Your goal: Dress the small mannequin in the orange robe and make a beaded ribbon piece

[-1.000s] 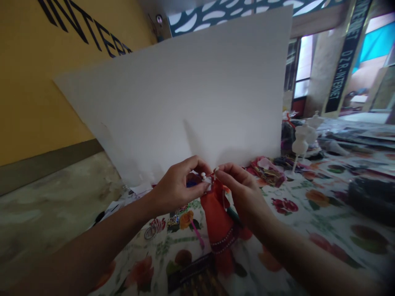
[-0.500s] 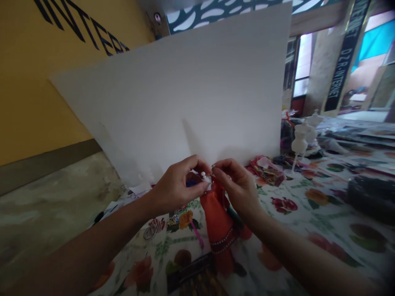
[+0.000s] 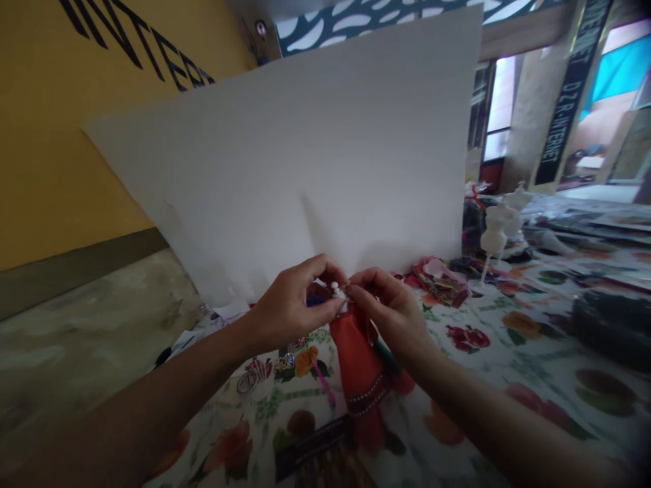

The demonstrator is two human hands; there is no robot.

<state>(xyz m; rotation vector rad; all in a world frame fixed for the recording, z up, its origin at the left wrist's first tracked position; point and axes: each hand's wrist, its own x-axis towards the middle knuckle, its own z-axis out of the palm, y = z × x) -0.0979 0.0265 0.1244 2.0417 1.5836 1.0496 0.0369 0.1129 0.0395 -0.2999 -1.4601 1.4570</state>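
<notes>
Head view: left hand (image 3: 295, 305) and right hand (image 3: 389, 312) pinch orange dress (image 3: 359, 356).

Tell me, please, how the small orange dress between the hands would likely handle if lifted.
It would probably feel light and floppy: the orange dress hangs in soft folds below the left hand and right hand. The dotted hem band may be slightly stiffer.

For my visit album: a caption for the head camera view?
Left hand and right hand hold a tiny orange dress over a floral tablecloth, with a white board behind.
</notes>
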